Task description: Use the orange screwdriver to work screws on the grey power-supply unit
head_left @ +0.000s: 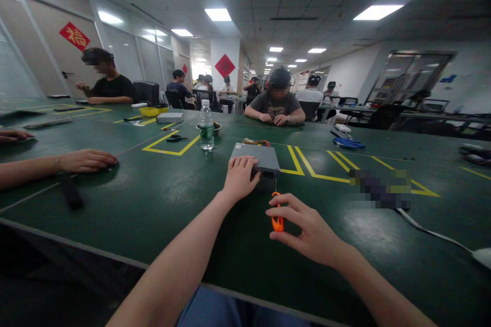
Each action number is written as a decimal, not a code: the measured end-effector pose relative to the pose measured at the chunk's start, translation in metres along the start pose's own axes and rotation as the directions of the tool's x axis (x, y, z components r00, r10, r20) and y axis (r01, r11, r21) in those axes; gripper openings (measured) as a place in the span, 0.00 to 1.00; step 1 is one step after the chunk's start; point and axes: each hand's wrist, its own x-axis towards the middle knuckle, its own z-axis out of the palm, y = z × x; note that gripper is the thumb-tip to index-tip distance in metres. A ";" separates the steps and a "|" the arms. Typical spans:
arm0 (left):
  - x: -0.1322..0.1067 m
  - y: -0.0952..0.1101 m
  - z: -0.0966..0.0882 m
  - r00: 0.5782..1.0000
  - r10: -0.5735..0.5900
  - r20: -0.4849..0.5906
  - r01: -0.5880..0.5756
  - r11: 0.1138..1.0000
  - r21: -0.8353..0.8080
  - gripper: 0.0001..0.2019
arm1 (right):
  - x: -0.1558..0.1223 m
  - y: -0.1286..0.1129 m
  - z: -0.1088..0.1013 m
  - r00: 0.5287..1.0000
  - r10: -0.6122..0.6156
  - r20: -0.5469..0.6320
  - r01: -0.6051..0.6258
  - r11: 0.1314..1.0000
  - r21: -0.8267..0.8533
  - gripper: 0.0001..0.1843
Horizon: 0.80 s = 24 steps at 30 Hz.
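A flat grey metal box lies on the green table in front of me. My left hand rests on its near left corner, fingers curled over the top edge. My right hand pinches an orange-handled screwdriver between thumb and fingers. The screwdriver stands nearly upright with its thin shaft pointing up at the box's near face. Coloured wires show behind the box.
A water bottle stands to the left beyond the box, by black scissors. Another person's hand lies on the table at left. A person sits opposite. Blue tools lie far right; a white cable runs at right.
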 end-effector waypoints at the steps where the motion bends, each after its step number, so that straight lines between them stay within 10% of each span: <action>1: 0.000 0.000 0.000 1.000 0.001 -0.001 -0.001 1.000 0.002 0.14 | 0.000 0.001 0.001 1.000 -0.007 -0.020 0.007 1.000 -0.003 0.14; 24: 0.000 0.000 0.001 1.000 0.007 -0.011 -0.007 1.000 -0.005 0.14 | -0.001 -0.001 -0.006 0.997 -0.014 -0.072 0.012 1.000 -0.026 0.19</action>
